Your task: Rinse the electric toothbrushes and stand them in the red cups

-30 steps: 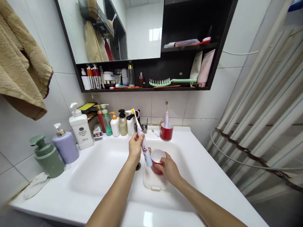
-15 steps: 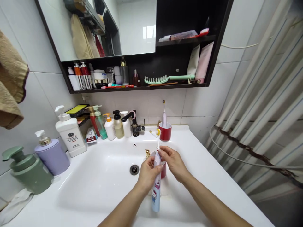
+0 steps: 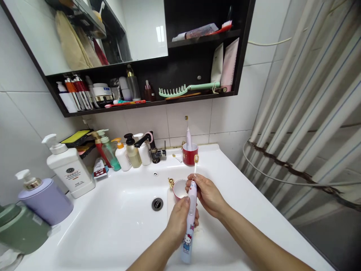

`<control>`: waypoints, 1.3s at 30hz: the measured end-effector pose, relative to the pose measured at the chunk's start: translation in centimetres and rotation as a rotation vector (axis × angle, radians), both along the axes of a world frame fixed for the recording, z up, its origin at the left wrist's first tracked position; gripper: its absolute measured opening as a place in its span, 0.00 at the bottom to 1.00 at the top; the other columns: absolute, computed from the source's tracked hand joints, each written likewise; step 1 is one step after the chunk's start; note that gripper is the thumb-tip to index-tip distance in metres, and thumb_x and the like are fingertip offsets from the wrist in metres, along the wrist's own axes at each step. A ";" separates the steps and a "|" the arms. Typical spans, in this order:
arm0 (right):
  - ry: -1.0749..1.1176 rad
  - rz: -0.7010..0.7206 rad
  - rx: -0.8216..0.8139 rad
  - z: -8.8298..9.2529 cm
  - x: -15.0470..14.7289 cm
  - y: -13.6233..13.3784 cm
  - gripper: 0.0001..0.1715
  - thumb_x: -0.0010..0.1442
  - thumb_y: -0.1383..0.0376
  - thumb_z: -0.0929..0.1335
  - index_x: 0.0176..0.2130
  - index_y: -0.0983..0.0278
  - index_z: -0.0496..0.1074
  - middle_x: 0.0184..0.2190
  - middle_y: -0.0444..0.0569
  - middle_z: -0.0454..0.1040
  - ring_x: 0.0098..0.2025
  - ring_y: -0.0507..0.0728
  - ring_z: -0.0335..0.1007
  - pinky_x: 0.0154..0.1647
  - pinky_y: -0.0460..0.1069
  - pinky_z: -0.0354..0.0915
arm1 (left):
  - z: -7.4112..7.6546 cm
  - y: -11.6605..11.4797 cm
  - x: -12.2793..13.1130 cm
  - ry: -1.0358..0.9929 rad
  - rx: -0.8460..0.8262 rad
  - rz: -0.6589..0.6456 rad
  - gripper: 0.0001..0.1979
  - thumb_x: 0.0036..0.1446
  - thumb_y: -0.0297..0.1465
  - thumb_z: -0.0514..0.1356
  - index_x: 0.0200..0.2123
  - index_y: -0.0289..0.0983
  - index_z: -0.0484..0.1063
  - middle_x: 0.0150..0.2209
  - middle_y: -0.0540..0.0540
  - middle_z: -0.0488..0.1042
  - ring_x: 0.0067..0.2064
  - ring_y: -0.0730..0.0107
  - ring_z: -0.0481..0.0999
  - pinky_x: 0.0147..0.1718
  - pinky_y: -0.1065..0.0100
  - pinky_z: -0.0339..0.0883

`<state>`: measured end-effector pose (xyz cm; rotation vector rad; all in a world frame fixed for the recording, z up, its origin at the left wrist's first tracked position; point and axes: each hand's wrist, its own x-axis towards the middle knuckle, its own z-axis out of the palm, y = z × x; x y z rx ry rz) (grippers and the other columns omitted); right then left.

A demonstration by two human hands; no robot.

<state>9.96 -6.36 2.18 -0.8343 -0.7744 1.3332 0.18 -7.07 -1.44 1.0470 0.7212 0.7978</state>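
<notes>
A pale pink and blue electric toothbrush [image 3: 191,203] with a cartoon cat near its base is held upright, slightly tilted, over the front of the sink. My left hand [image 3: 180,218] is closed around its handle, thumb along the side. At the top, my right hand [image 3: 207,192] pinches the white neck of the brush head [image 3: 196,160], where it meets the handle. Just behind my hands stands a red cup [image 3: 179,188] with a white inside and a gold handle, partly hidden by them.
A second red cup [image 3: 190,154] at the sink's back rim holds a pink electric toothbrush [image 3: 188,137]. A loose brush head [image 3: 177,158] lies beside it. Left are the black faucet [image 3: 153,148] and several pump bottles. The dark cabinet [image 3: 183,67] hangs above; pipes [image 3: 304,113] run at right.
My view has swung right, so the surroundings sit further left in the picture. The toothbrush has turned and tilted a little to the right, and more of the cup behind it shows.
</notes>
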 end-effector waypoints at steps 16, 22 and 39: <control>0.150 -0.099 -0.036 -0.7 -0.6 0.4 0.08 0.44 0.61 0.63 0.23 0.64 0.61 0.15 0.39 0.61 0.18 0.47 0.58 0.24 0.45 0.58 | 0.4 -0.2 0.1 0.029 -0.069 -0.050 0.22 0.40 0.49 0.45 0.23 0.35 0.57 0.15 0.53 0.59 0.14 0.81 0.56 0.16 0.74 0.47; 0.005 -0.101 -0.048 -0.9 0.3 0.9 0.10 0.43 0.59 0.63 0.23 0.65 0.62 0.18 0.42 0.62 0.21 0.48 0.60 0.24 0.46 0.59 | 0.0 -0.1 0.0 0.061 -0.084 -0.036 0.22 0.40 0.49 0.45 0.24 0.35 0.58 0.15 0.53 0.60 0.14 0.80 0.57 0.16 0.74 0.47; -1.118 -0.157 -0.272 -2.4 -0.2 15.4 0.14 0.52 0.64 0.57 0.39 0.65 0.60 0.39 0.48 0.63 0.36 0.51 0.61 0.35 0.50 0.60 | 0.5 3.1 -1.2 -0.047 -0.210 0.279 0.22 0.37 0.50 0.47 0.21 0.34 0.58 0.15 0.51 0.61 0.15 0.79 0.58 0.16 0.73 0.47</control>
